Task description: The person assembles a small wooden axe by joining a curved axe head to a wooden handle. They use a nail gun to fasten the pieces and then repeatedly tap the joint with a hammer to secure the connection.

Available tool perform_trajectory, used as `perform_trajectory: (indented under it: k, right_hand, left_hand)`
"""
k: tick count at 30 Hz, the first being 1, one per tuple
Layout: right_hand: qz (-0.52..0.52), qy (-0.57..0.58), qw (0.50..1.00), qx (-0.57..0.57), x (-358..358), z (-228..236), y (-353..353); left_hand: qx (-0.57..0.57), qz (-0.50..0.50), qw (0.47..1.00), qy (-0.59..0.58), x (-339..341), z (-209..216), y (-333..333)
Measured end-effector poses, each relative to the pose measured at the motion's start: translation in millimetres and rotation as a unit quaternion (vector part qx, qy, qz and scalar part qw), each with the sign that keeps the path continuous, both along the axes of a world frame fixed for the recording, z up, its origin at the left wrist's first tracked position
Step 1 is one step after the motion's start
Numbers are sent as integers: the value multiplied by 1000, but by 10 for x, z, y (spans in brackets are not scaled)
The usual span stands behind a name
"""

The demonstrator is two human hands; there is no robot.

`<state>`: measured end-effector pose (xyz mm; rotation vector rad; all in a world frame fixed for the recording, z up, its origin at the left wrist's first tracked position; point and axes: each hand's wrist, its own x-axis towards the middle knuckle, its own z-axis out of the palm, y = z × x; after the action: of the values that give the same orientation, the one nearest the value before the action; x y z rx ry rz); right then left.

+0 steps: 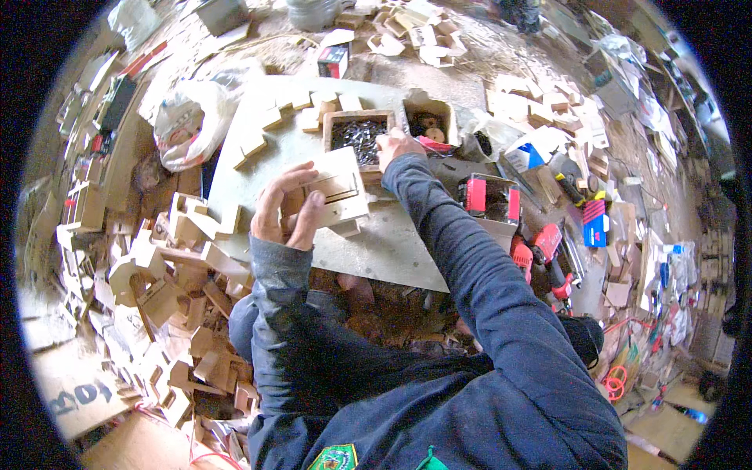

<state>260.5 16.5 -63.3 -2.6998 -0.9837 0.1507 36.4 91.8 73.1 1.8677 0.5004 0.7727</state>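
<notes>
My left hand [288, 205] grips a small pale wooden box [338, 184] from its left side, thumb toward me and fingers over the far side. The box is tilted above the grey-green work board [392, 249], and a dark slot line shows on its face. My right hand [398, 147] is at the right edge of a square wooden tray [335, 117] full of small shiny metal parts [360, 139]. Its fingers are bent together, and whatever they pinch is hidden. Both arms wear dark sleeves.
Small wooden blocks [272, 119] line the board's far left edge. Beyond my right hand sits a bin [446, 117] with round wooden pieces. A red-and-black carton [489, 200] and a red power tool [546, 241] lie right. Wooden pieces [160, 301] are heaped at left, near a plastic bag [188, 125].
</notes>
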Motion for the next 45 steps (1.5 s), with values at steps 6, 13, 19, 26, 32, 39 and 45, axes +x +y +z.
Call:
perform_trajectory:
  k: [6, 13, 19, 26, 32, 39, 45]
  right_hand:
    - [13, -35, 994, 104, -49, -42, -89]
    - [4, 2, 996, 89, -36, -38, -57]
    - [-7, 30, 968, 248, 43, -132, -142]
    - [-66, 157, 919, 355, 267, 122, -299]
    - [-40, 243, 839, 485, -1, 1094, -570]
    - [137, 141, 830, 522, -856, 1605, -819]
    - [150, 114, 844, 503, -1096, 1452, -946]
  left_hand:
    - [28, 17, 998, -47, 30, -101, -97]
    - [43, 26, 994, -96, 139, -180, -102]
    - [-266, 146, 951, -55, 430, -494, 391]
    - [-497, 77, 862, 58, 839, -962, 1141]
    - [-499, 40, 865, -14, 700, -694, 530]
    - [-142, 17, 983, -115, 400, -357, -395]
    - [-28, 11, 994, -107, 241, -326, -557]
